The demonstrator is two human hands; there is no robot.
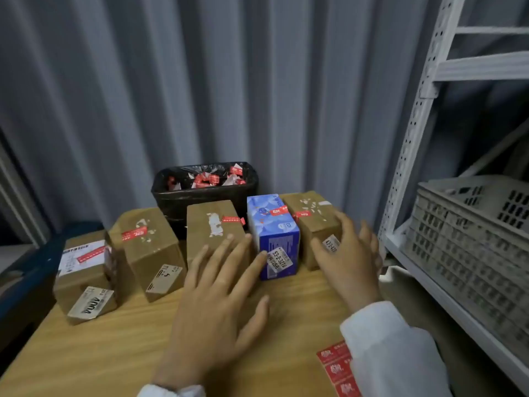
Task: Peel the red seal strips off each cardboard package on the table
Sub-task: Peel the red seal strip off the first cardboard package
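Left hand (217, 296) and right hand (352, 262), fingers spread wide and empty, flank the blue box (282, 230) in the row on the counter (114, 353), where a hasty pull could tear its top red strip (279, 212) or topple it.

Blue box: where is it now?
The blue box stands right of centre in the head view, on the wooden table between two brown cardboard packages, with the black bin behind.

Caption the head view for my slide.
Open left hand and right hand reach for five red-sealed packages; bin of peeled strips behind.
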